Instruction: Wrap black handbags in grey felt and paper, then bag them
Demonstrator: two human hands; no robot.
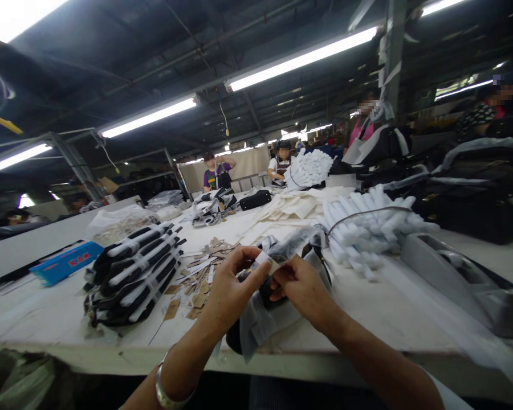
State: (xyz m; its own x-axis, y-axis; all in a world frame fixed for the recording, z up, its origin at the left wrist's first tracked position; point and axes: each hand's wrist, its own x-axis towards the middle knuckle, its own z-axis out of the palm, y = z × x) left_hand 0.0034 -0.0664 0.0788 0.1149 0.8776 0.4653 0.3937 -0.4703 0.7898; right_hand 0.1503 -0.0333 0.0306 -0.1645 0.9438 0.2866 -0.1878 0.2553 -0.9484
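Observation:
Between the fingertips of both hands is a small white tag (pixel 267 263). My left hand (pixel 236 285) pinches its left side with thumb and forefinger. My right hand (pixel 303 289), fingers curled, grips close to its right edge. Under the hands lies a black bag (pixel 234 337) partly wrapped in translucent white sheeting (pixel 259 327); the hands hide much of it. Left of my left hand, brown and white tags (pixel 200 285) are scattered on the white table (pixel 154 350).
A stack of black straps with white wrapping (pixel 137 273) stands left, beside a blue box (pixel 68 262). Bundled white foam rolls (pixel 367 225) and a grey tape dispenser (pixel 453 279) are at right. Black bags (pixel 470 199) pile up behind them. Co-workers (pixel 217 171) are across the table.

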